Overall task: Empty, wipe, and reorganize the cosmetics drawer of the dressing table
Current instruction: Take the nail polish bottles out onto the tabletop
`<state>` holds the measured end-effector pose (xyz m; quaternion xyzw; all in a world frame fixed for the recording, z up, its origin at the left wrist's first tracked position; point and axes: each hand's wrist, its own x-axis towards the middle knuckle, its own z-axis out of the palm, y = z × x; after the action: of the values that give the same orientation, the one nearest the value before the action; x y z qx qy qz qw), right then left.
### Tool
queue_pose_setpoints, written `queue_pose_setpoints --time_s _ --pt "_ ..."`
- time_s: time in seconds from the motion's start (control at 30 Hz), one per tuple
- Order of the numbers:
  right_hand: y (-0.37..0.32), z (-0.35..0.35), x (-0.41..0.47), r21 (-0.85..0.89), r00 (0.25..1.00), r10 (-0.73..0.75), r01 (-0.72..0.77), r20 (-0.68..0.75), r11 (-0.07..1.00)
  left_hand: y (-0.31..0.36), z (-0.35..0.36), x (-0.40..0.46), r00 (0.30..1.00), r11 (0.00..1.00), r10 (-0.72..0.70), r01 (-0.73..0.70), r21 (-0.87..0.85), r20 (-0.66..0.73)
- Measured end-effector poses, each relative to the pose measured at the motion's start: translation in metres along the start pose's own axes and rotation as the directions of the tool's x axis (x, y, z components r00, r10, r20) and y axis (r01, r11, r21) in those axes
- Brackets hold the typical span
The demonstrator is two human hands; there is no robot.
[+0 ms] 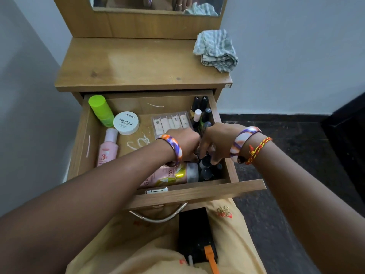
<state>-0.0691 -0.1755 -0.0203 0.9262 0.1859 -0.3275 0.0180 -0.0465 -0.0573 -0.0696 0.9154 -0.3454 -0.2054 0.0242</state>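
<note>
Wood-grain dressing table (138,64), striped cloth (216,50) crumpled on top — its open drawer (197,194) holds cosmetics. Left hand (185,143) and right hand (215,141) curl among dark round-capped bottles (207,171) — grip hidden, cannot tell.

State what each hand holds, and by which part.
Cannot be told: both the left hand and right hand reach among small dark nail-polish bottles; fingers hide any grip.
</note>
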Motion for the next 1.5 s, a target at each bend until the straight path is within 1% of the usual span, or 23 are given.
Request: queue_pose_setpoints --time_s 0.17,0.27,0.4,0.5,0.7,0.77,0.8,0.83,0.87,0.9,0.93,0.97,1.03,1.1,1.17,1.23,1.27,1.33,1.4,1.47,1.5 --pt "-0.006 0.008 -0.002 0.018 1.0 -0.007 0.007 -0.03 1.0 0.008 -0.005 -0.001 0.999 1.0 0.018 -0.018 0.012 0.037" --pt "-0.007 0.011 -0.004 0.027 0.999 0.002 -0.001 -0.054 1.0 0.003 -0.007 0.0 0.997 0.998 0.053 -0.054 0.016 0.05" --pt "-0.009 0.015 -0.007 0.059 0.998 0.021 -0.018 -0.064 0.998 -0.004 -0.005 0.003 0.988 0.997 0.07 -0.075 0.029 0.136" --pt "-0.009 0.016 -0.01 0.052 0.996 0.019 -0.015 -0.082 0.999 -0.011 -0.004 0.002 0.982 0.994 0.002 -0.024 0.109 0.189" --pt "-0.01 0.026 -0.011 0.05 0.986 0.053 -0.046 -0.158 0.998 -0.021 -0.017 -0.007 0.97 0.992 -0.094 0.072 0.103 0.224" --pt "-0.01 0.029 -0.012 0.084 0.982 0.062 -0.048 -0.177 0.995 -0.029 -0.024 -0.015 0.963 0.992 -0.124 0.124 0.017 0.239" --pt "-0.01 0.029 -0.013 0.1 0.98 0.069 -0.051 -0.185 0.994 -0.034 -0.025 -0.019 0.957 0.983 -0.139 0.164 -0.081 0.254" --pt "-0.01 0.029 -0.015 0.106 0.978 0.073 -0.053 -0.194 0.993 -0.04 -0.026 -0.024 0.953 0.957 -0.148 0.206 -0.206 0.265" --pt "-0.009 0.029 -0.016 0.102 0.976 0.072 -0.052 -0.205 0.993 -0.047 -0.026 -0.029 0.95 0.903 -0.148 0.243 -0.355 0.275" --pt "-0.009 0.027 -0.017 0.093 0.973 0.067 -0.048 -0.22 0.995 -0.052 -0.026 -0.033 0.95 0.809 -0.139 0.272 -0.521 0.28" --pt "-0.008 0.026 -0.019 0.091 0.969 0.063 -0.042 -0.24 0.995 -0.058 -0.024 -0.037 0.954 0.679 -0.12 0.281 -0.678 0.275" --pt "-0.009 0.023 -0.021 0.099 0.962 0.061 -0.036 -0.268 0.994 -0.063 -0.022 -0.042 0.962 0.548 -0.102 0.267 -0.793 0.254" --pt "-0.005 0.017 -0.025 0.158 0.94 0.082 -0.031 -0.33 0.987 -0.071 -0.018 -0.05 0.979 0.319 -0.078 0.204 -0.925 0.189" --pt "-0.002 0.01 -0.028 0.208 0.91 0.095 -0.01 -0.402 0.978 -0.077 -0.016 -0.059 0.992 0.16 -0.035 0.123 -0.979 0.119" --pt "0.001 0.005 -0.03 0.256 0.875 0.096 0.033 -0.475 0.966 -0.085 -0.015 -0.067 0.997 0.042 -0.029 0.068 -0.997 0.067" --pt "0.002 0.0 -0.029 0.307 0.836 0.1 0.085 -0.54 0.948 -0.084 -0.019 -0.073 0.996 0.006 -0.083 0.04 -0.999 0.039" --pt "0.001 -0.004 -0.027 0.333 0.818 0.106 0.109 -0.565 0.937 -0.084 -0.022 -0.075 0.991 0.01 -0.129 0.032 -0.999 0.031" --pt "-0.004 -0.014 -0.023 0.364 0.792 0.116 0.141 -0.6 0.921 -0.085 -0.031 -0.079 0.976 0.058 -0.217 -0.004 -0.998 -0.016" --pt "-0.012 -0.026 -0.015 0.357 0.766 0.12 0.15 -0.632 0.922 -0.09 -0.042 -0.081 0.948 0.104 -0.299 -0.077 -0.992 -0.105" --pt "-0.02 -0.04 -0.001 0.356 0.725 0.138 0.157 -0.675 0.921 -0.099 -0.054 -0.081 0.905 0.12 -0.386 -0.144 -0.982 -0.18" --pt "-0.025 -0.048 0.007 0.356 0.699 0.149 0.16 -0.7 0.921 -0.105 -0.059 -0.081 0.878 0.157 -0.427 -0.161 -0.974 -0.214"
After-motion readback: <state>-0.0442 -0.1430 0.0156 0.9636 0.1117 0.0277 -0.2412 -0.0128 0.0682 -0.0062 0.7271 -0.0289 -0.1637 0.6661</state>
